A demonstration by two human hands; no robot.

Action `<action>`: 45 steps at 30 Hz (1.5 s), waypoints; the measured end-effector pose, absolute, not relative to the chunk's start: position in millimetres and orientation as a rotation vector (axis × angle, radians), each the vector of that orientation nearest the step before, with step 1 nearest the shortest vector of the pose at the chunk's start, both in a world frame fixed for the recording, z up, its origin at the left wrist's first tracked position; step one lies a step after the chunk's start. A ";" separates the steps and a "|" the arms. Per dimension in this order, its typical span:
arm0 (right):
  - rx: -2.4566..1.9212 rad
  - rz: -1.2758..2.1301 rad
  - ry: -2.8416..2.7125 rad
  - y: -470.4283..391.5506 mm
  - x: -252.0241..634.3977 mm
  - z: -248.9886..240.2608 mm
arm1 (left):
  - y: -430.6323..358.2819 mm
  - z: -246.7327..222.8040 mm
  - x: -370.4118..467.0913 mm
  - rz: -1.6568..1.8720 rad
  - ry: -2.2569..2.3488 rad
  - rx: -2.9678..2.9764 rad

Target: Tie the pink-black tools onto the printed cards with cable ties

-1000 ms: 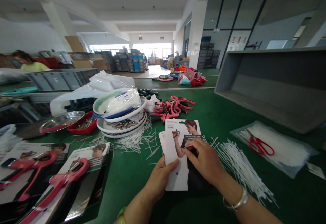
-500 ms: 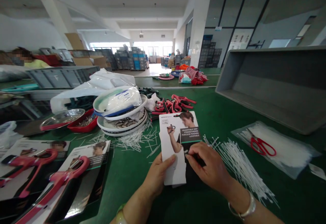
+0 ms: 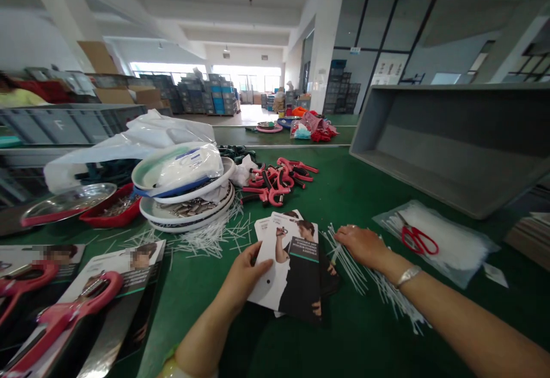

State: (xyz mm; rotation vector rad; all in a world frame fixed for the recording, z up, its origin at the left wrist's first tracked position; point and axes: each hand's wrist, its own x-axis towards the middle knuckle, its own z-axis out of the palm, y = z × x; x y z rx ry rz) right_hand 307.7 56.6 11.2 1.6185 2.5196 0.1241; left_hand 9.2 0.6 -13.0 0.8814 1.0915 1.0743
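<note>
In my left hand (image 3: 251, 269) is a small fanned stack of printed packaging cards (image 3: 286, 263), the thumb lying across the front one. That front card has a picture of a person using a hand grip and a dark lower half. To the right, my right hand (image 3: 361, 245) reaches down onto the pile of white cable ties (image 3: 350, 269), fingers bent together at their upper ends. The fingertips are partly hidden, so how many ties they pinch does not show. Pink-and-black hand grips (image 3: 86, 306) lie on similar cards at the lower left.
Red-handled scissors (image 3: 419, 239) rest on a clear bag of cable ties (image 3: 455, 246). A large grey crate (image 3: 429, 149) stands at the right. Stacked bowls (image 3: 184, 223), a red tray (image 3: 92, 217) and a heap of pink hand grips (image 3: 279, 180) lie farther back.
My right hand has left the cards and moved right onto the cable ties. The cards in my left hand have tilted and fanned out. The view has shifted slightly to the right.
</note>
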 end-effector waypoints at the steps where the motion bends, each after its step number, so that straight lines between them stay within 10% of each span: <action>1: 1.625 0.115 2.519 58.1 306.0 9.7 | 1.0 -15.0 8.5 1.070 1.139 0.894; 20: 2.268 -0.419 2.261 55.5 323.6 8.8 | -9.9 -11.4 1.8 0.847 1.182 0.895; 36: 2.373 -2.351 2.193 1.9 292.0 48.7 | -19.2 1.8 0.7 0.754 1.055 0.898; 45: 2.564 -1.873 2.691 -31.6 218.4 42.9 | -26.0 -2.9 21.1 0.972 0.930 0.746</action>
